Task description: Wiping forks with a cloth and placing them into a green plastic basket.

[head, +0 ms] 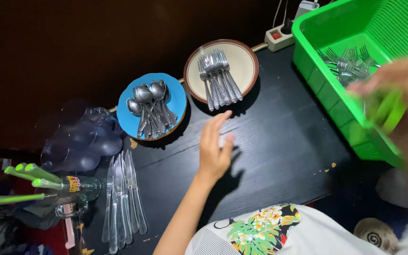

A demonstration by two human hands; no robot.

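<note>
Green-handled utensils point(387, 109) blurred in right hand point(402, 94), grip unclear, over green basket point(322, 71) of forks point(348, 66), left hand point(215, 147) flat, fingers together, above black table point(279, 156).

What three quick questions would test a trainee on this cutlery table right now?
1. True or false: the spoons lie on the blue plate.
2. Which holds forks only? A. cream plate B. glass bottle
3. What lies flat on the table beside the bottle?

Key: 1 true. 2 A. 3 the knives. The left hand hovers open; the blurred right hand is over the green basket.
</note>
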